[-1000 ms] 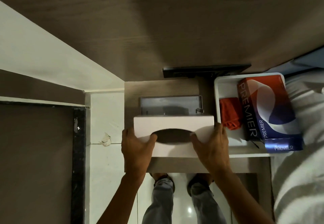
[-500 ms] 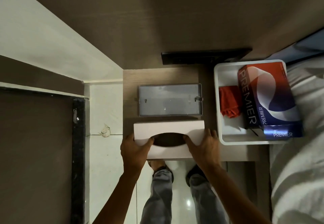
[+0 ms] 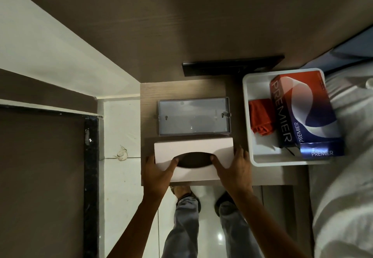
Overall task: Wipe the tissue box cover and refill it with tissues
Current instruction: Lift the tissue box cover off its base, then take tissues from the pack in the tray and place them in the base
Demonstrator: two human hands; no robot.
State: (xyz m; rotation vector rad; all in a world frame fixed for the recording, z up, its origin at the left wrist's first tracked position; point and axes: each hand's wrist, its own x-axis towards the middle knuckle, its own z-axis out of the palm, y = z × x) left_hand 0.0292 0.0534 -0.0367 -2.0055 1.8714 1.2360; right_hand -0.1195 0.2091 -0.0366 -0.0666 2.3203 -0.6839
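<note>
A white tissue box cover (image 3: 193, 146) with a dark oval slot lies at the front edge of a small wooden table (image 3: 181, 90). My left hand (image 3: 159, 170) grips its left end, thumb at the slot. My right hand (image 3: 232, 168) grips its right end the same way. Just behind the cover lies its grey rectangular base plate (image 3: 194, 116), flat and bare. A red-and-blue PREMIER tissue pack (image 3: 304, 112) and a folded red cloth (image 3: 260, 116) rest in a white tray (image 3: 247, 116) to the right.
A black shelf edge (image 3: 232, 67) juts from the wooden wall behind the table. White bedding (image 3: 343, 197) fills the right side. My legs and feet (image 3: 185, 209) stand on glossy white floor tiles below the table's front edge. A dark door frame stands at the left.
Both hands have drawn the cover toward me, off the grey base plate, which now lies fully exposed. The cover has come down onto the table's front edge.
</note>
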